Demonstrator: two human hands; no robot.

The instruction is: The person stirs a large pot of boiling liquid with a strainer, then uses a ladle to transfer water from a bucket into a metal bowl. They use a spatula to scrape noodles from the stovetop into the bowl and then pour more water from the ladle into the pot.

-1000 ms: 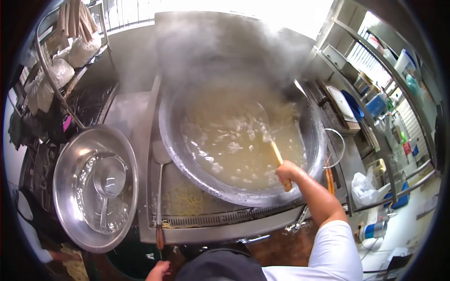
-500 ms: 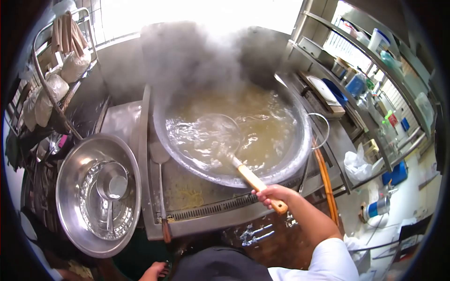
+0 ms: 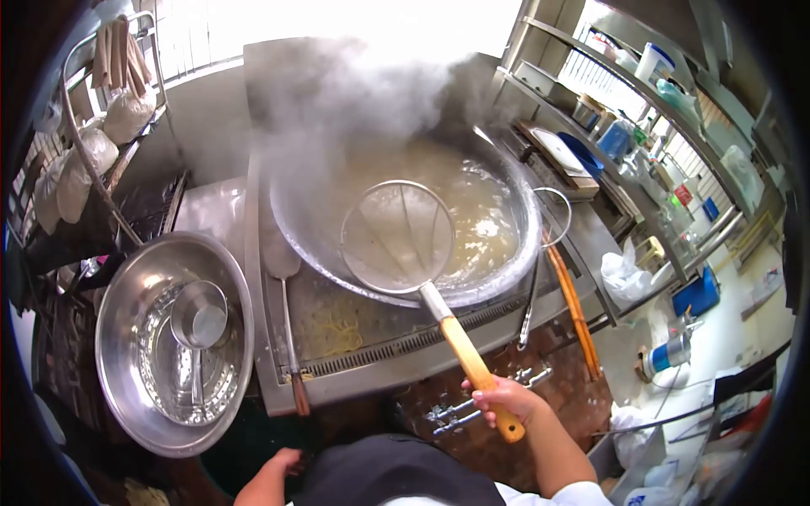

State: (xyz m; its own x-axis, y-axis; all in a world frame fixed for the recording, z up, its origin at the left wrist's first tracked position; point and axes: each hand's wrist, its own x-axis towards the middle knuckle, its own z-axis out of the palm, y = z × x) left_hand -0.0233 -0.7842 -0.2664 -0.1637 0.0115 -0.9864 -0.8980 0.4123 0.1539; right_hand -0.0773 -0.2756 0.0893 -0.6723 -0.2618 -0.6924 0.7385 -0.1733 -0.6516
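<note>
My right hand [image 3: 506, 401] is closed around the wooden handle of a large round mesh skimmer [image 3: 396, 236]. The skimmer's head hangs over the near part of a big metal pot [image 3: 533, 240] of steaming, cloudy liquid, and its surface looks wet. My left hand [image 3: 285, 462] hangs low beside the dark apron [image 3: 396, 472]. Its loosely bent fingers show only in part, and I see nothing in them. Left of the pot, a long-handled spatula [image 3: 287, 312] lies on the stove top.
A large steel basin [image 3: 114, 354] holding a metal ladle [image 3: 201, 316] stands at left. Shelves [image 3: 624, 93] with containers line the right side. Two wooden sticks [image 3: 574, 304] lean by the stove's right front. Steam hides the pot's far rim.
My right hand has drawn back toward me and lifted the skimmer's head out of the liquid. My left hand has risen slightly beside the apron.
</note>
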